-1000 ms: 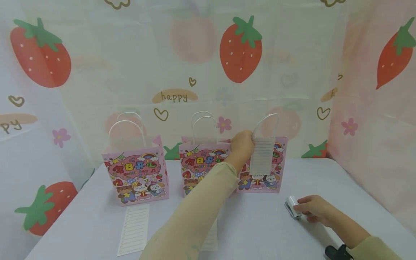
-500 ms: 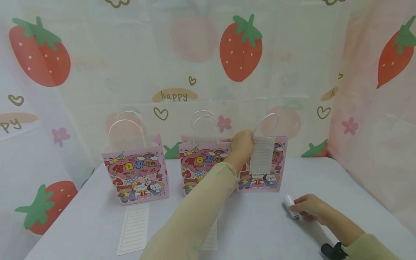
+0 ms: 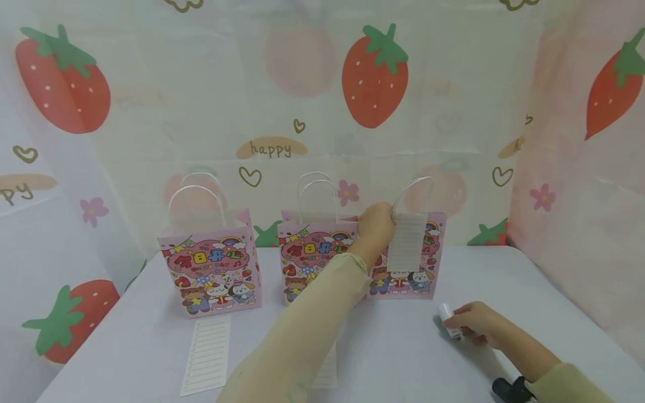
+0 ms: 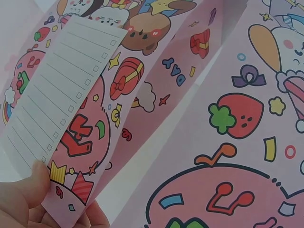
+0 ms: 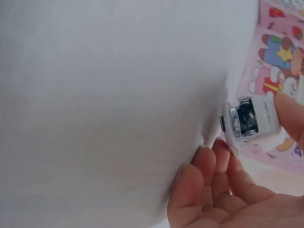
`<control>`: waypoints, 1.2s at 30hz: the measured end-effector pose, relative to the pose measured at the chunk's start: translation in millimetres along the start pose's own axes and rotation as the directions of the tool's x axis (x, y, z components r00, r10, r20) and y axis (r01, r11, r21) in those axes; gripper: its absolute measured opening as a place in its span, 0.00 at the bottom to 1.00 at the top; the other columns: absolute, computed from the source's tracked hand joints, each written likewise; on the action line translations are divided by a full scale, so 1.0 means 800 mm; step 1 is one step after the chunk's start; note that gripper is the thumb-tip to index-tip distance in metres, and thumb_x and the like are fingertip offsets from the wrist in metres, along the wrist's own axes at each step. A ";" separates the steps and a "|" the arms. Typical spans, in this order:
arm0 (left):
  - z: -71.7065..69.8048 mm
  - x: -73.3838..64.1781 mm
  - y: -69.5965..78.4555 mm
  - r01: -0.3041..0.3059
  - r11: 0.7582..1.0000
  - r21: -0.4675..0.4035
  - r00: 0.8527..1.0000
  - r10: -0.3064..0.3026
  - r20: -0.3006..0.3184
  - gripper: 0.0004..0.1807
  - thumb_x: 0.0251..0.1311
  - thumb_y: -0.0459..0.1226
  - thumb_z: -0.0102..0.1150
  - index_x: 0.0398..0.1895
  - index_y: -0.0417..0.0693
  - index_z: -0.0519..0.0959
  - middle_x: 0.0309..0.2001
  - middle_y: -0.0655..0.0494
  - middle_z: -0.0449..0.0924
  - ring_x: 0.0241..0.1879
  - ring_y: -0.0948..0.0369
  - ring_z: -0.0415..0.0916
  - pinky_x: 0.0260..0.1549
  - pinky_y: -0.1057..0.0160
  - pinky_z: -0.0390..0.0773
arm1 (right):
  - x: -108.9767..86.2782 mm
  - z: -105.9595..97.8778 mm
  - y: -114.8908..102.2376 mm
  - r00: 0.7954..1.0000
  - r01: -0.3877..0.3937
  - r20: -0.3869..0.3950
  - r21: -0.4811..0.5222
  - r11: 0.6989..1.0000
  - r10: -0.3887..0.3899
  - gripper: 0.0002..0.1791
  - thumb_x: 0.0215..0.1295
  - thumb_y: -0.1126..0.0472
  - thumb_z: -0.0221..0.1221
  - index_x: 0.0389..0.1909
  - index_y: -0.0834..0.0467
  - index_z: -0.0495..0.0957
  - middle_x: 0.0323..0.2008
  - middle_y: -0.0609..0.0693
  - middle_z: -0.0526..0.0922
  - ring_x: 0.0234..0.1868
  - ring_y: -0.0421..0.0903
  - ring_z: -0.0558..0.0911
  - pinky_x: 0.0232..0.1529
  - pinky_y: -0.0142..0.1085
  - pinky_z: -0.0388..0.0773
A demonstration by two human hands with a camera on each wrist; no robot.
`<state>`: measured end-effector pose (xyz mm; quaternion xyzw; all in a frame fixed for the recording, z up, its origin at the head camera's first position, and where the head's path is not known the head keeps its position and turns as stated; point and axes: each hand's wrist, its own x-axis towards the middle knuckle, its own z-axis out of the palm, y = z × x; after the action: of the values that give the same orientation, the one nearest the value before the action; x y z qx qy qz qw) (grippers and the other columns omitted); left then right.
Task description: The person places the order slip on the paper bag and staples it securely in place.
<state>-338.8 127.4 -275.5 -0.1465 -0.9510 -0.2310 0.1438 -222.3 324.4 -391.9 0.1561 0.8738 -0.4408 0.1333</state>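
At the rightmost pink gift bag (image 3: 434, 280), my left hand (image 3: 377, 226) pinches the bag's top edge together with a lined paper slip (image 3: 405, 243). In the left wrist view the thumb presses the slip (image 4: 61, 85) onto the bag's printed front, and the other fingers are partly hidden behind. My right hand (image 3: 481, 323) holds a small white stapler (image 3: 448, 320) low over the table, in front of that bag and to its right. Thumb above and fingers beneath grip the stapler (image 5: 261, 121) in the right wrist view, its metal end showing.
Two more pink gift bags stand upright, one at the left (image 3: 211, 274) and one in the middle (image 3: 297, 263). A lined slip (image 3: 206, 355) lies before the left bag; another slip (image 3: 326, 366) is partly hidden by my left sleeve. A strawberry-print curtain (image 3: 201, 84) hangs behind the white table (image 3: 403, 358).
My right hand has shifted slightly left with the stapler. The left hand, the slip it pinches and the bags stay where they were.
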 end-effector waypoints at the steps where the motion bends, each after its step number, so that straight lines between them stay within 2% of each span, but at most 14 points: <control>1: 0.000 0.000 0.000 -0.001 1.000 0.000 1.000 0.001 0.002 0.04 0.61 0.34 0.61 0.36 0.47 0.84 0.39 0.57 0.85 0.39 0.60 0.81 0.40 0.59 0.79 | 0.000 -0.001 0.001 1.000 0.009 0.007 0.004 1.000 -0.009 0.32 0.59 0.57 0.65 0.53 0.77 0.67 0.34 0.56 0.73 0.37 0.50 0.72 0.35 0.39 0.72; 7: 0.000 -0.002 0.003 0.000 1.000 0.017 1.000 0.000 0.007 0.04 0.61 0.36 0.62 0.37 0.48 0.84 0.39 0.58 0.85 0.40 0.60 0.81 0.41 0.60 0.78 | -0.002 -0.011 0.000 0.996 0.073 0.049 0.066 0.995 -0.077 0.30 0.62 0.58 0.62 0.54 0.78 0.66 0.34 0.54 0.75 0.37 0.48 0.75 0.38 0.44 0.78; 12: 0.000 -0.003 0.006 -0.004 1.000 0.023 1.000 0.004 0.006 0.04 0.61 0.36 0.62 0.37 0.48 0.84 0.38 0.58 0.85 0.39 0.60 0.81 0.40 0.61 0.78 | -0.007 -0.023 -0.006 0.990 0.111 0.074 0.150 0.982 -0.124 0.31 0.64 0.61 0.60 0.57 0.81 0.61 0.37 0.54 0.83 0.34 0.46 0.82 0.36 0.42 0.80; 16: 0.001 -0.003 0.005 0.007 1.000 0.014 1.000 -0.007 0.005 0.04 0.61 0.35 0.61 0.36 0.48 0.84 0.38 0.58 0.85 0.38 0.60 0.81 0.39 0.60 0.78 | -0.011 -0.030 -0.012 0.983 0.139 0.090 0.186 0.973 -0.158 0.30 0.64 0.63 0.58 0.58 0.80 0.60 0.37 0.56 0.85 0.34 0.46 0.83 0.34 0.41 0.79; 20: 0.002 -0.001 0.005 0.011 1.000 0.014 1.000 -0.011 0.013 0.03 0.62 0.35 0.60 0.35 0.49 0.83 0.38 0.58 0.85 0.37 0.60 0.80 0.38 0.60 0.78 | -0.015 -0.036 -0.021 0.982 0.154 0.082 0.181 0.971 -0.171 0.31 0.65 0.61 0.58 0.60 0.77 0.60 0.39 0.54 0.85 0.35 0.45 0.81 0.35 0.41 0.75; 26: -0.002 -0.002 0.001 -0.007 1.000 0.014 1.000 0.007 -0.007 0.02 0.60 0.35 0.60 0.33 0.48 0.83 0.38 0.57 0.85 0.39 0.59 0.81 0.39 0.59 0.78 | -0.017 -0.044 -0.037 0.979 0.178 0.066 0.207 0.962 -0.195 0.36 0.67 0.57 0.57 0.65 0.75 0.55 0.40 0.50 0.83 0.38 0.46 0.76 0.36 0.39 0.71; 32: -0.002 -0.002 0.000 -0.004 1.000 0.024 1.000 0.004 -0.004 0.03 0.61 0.37 0.61 0.34 0.48 0.83 0.39 0.57 0.85 0.40 0.59 0.81 0.41 0.59 0.78 | -0.017 -0.048 -0.045 0.968 0.231 0.027 0.290 0.929 -0.249 0.39 0.68 0.56 0.56 0.70 0.73 0.50 0.41 0.48 0.75 0.39 0.43 0.72 0.35 0.35 0.71; 36: -0.002 -0.002 0.000 -0.004 0.999 0.034 1.000 0.004 0.005 0.03 0.61 0.37 0.61 0.34 0.48 0.83 0.39 0.58 0.85 0.40 0.59 0.81 0.41 0.59 0.78 | -0.016 -0.049 -0.052 0.969 0.236 -0.004 0.331 0.914 -0.249 0.40 0.70 0.53 0.55 0.71 0.71 0.49 0.43 0.48 0.73 0.39 0.42 0.71 0.35 0.32 0.71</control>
<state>-337.1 126.5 -274.5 -0.1467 -0.9549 -0.2140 0.1445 -230.7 330.9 -334.0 0.0583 0.7978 -0.5964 0.0661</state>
